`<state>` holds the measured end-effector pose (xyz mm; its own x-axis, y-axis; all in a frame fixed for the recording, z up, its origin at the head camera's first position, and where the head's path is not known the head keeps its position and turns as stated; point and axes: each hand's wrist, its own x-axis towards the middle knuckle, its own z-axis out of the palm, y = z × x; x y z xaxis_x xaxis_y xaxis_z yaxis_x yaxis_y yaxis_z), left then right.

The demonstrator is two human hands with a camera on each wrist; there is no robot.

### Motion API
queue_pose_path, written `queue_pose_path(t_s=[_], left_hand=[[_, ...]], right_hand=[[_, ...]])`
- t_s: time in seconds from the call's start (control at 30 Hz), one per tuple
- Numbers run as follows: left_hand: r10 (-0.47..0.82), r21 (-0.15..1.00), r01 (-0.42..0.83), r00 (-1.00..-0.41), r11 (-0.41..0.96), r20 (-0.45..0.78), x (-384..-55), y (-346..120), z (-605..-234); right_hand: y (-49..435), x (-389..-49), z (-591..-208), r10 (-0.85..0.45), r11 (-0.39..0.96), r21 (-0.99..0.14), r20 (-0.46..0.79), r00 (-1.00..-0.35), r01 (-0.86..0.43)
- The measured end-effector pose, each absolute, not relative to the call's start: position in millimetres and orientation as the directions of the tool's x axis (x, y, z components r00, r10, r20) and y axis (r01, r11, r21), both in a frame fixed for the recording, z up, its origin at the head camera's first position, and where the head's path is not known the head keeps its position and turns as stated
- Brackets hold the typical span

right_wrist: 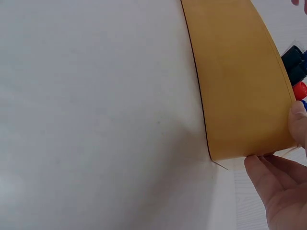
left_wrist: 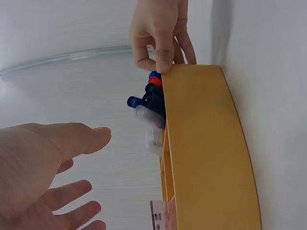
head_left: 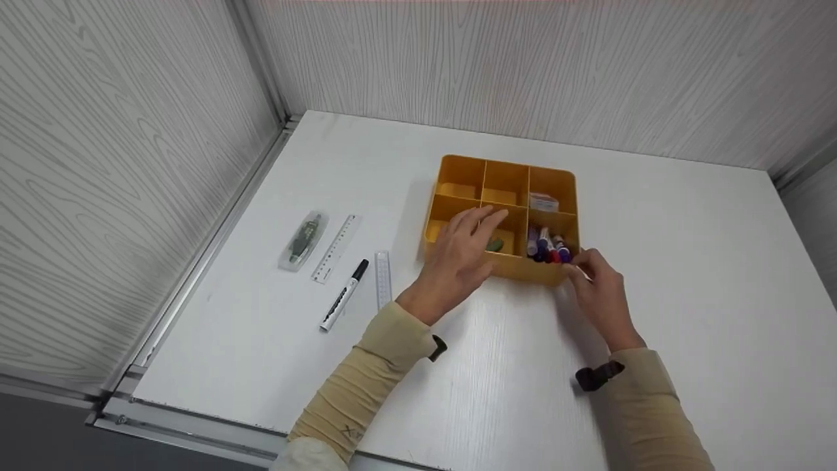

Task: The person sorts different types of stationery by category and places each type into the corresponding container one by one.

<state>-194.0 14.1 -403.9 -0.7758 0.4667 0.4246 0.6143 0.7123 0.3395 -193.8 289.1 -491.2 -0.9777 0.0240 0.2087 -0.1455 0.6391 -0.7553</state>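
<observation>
A yellow compartment box (head_left: 523, 267) stands on the white table. My right hand (head_left: 600, 292) grips its near right corner, the thumb (right_wrist: 298, 122) at the rim and the fingers against the outer side. My left hand (head_left: 454, 265) hovers over the front left part with fingers spread, holding nothing; in the left wrist view it is apart from the box. Several markers (head_left: 548, 245) with blue, red and dark caps fill the front right compartment. A clear and white item (head_left: 544, 202) lies behind them. A green object (head_left: 495, 244) in the front middle compartment is partly hidden by my left hand.
Left of the box lie a clear case with a green item (head_left: 305, 241), a clear ruler (head_left: 336, 248), a black-capped white marker (head_left: 344, 296) and a second ruler (head_left: 383, 278), partly covered by my left sleeve. Wood-patterned panels (head_left: 523, 72) border the table.
</observation>
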Motion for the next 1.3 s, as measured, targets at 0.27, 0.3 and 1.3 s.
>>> queue_pose_path(t_s=[0.27,0.3,1.3], left_hand=[[0.348,0.379,0.555,-0.800,0.741,0.489,-190,-21,-408],[0.334,0.386,0.535,-0.813,0.751,0.477,-189,-25,-409],[-0.051,0.241,-0.088,-0.986,0.966,-0.156,-156,-75,-455]], right_hand=[[289,-193,-492,0.024,0.629,-0.762,0.215,-0.976,-0.152],[289,-193,-492,0.025,0.628,-0.762,0.222,-0.975,-0.158],[291,-193,-493,0.014,0.606,-0.773,0.248,-0.969,-0.189]])
